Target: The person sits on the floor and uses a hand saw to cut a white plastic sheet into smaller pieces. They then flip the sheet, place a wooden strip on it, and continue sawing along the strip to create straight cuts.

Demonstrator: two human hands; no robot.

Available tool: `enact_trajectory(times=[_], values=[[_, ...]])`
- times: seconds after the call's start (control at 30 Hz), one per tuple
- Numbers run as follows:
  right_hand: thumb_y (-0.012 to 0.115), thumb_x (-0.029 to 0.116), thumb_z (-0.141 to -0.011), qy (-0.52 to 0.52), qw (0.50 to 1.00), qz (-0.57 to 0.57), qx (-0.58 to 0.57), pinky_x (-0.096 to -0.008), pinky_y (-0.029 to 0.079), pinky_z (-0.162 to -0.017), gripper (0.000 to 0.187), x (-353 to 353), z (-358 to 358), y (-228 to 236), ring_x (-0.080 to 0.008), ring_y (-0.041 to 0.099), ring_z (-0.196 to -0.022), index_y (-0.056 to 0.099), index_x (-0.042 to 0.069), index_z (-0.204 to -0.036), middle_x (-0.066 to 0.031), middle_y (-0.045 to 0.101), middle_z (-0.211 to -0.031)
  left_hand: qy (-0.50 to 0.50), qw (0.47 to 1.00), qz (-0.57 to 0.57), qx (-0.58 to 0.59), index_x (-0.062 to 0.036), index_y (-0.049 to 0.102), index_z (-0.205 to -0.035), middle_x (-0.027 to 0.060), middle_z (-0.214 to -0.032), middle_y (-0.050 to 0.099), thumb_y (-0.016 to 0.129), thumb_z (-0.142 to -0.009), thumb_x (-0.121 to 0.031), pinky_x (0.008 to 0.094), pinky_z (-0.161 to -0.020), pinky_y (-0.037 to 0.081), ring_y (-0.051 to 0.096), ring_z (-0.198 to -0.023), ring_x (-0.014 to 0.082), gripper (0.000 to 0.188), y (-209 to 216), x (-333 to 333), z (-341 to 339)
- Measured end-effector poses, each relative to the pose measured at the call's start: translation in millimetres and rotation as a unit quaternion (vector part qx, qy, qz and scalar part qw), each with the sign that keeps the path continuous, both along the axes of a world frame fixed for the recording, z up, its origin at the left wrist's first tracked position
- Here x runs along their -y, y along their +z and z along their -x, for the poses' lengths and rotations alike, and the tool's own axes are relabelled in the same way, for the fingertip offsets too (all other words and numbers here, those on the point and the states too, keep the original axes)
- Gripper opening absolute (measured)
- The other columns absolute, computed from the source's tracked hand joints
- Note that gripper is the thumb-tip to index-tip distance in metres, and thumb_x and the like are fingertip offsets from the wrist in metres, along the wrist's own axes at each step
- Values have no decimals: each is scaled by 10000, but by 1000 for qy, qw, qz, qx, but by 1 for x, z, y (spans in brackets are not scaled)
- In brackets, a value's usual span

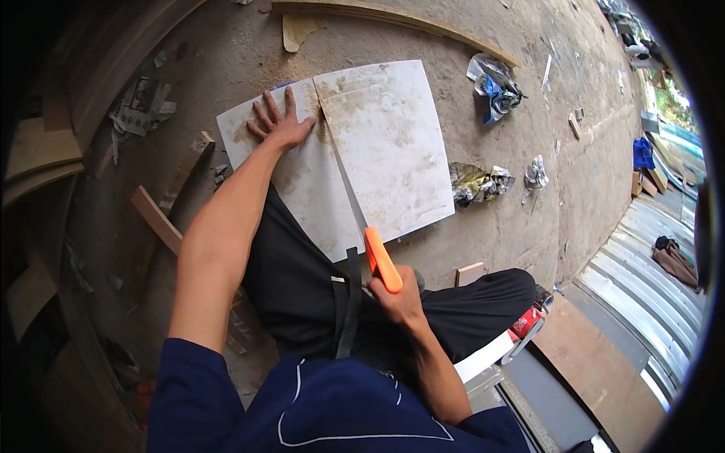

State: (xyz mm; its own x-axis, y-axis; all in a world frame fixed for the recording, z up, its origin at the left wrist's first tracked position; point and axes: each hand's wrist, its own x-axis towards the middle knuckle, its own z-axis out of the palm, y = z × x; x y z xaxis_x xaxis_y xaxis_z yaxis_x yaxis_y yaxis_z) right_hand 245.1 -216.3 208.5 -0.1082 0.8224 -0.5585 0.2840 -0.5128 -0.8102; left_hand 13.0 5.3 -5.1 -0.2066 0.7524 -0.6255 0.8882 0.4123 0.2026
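A white board (393,143), smudged with brown dust, lies in front of me with a dark cut line running down from its far edge. My left hand (283,127) presses flat on the board's left part, fingers spread, just left of the cut. In my right hand (400,297) is a handsaw (384,260) with an orange handle, the fingers wrapped round the grip. Its thin blade slants away over the board, and the far end of the blade meets the cut. Sawdust lies around the line near the top.
Crumpled printed wrappers (495,87) and foil-like scraps (482,183) litter the concrete floor (521,226) on the right. A long wooden strip (400,19) lies beyond the board. Wood offcuts (156,219) are at left. Corrugated metal sheeting (642,257) stretches along the right.
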Motion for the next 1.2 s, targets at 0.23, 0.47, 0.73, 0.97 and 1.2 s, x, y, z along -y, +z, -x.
enact_trajectory(times=[0.23,0.47,0.73,0.97,1.2], values=[[616,160,-774,19,999,30,31,-344,376,-497,285,-59,16,-43,-132,441,-495,481,-47,-631,-103,454,-520,9,1000,-5,20,-314,-169,-1500,151,-1505,-363,455,-842,-677,685,-1027,-147,-324,-1372,428,977,0,-1,4],[621,132,-785,29,999,-2,24,-333,357,-475,278,-17,-4,-27,-116,413,-482,493,-43,-611,-79,447,-499,5,1000,-7,8,-316,-162,-1502,149,-1511,-353,459,-847,-666,675,-1033,-152,-323,-1374,425,968,5,-2,-1],[620,161,-781,7,1000,-9,16,-345,371,-484,277,3,-4,-12,-125,411,-486,511,-38,-623,-71,420,-499,6,1000,1,6,-319,-171,-1498,147,-1511,-354,469,-845,-663,673,-1033,-154,-320,-1375,424,978,6,-3,-1],[602,164,-783,4,999,42,23,-330,339,-474,310,-72,28,-63,-108,380,-493,447,-30,-598,-58,401,-500,4,1000,-12,22,-327,-175,-1496,148,-1508,-359,462,-849,-663,679,-1032,-152,-319,-1372,433,968,5,-2,-1],[628,107,-778,-21,998,52,-19,-327,357,-494,234,9,-12,-2,-115,406,-507,493,-26,-642,-55,434,-527,7,1000,-4,3,-323,-168,-1499,149,-1507,-360,463,-848,-664,675,-1033,-154,-319,-1374,429,968,3,1,3]])
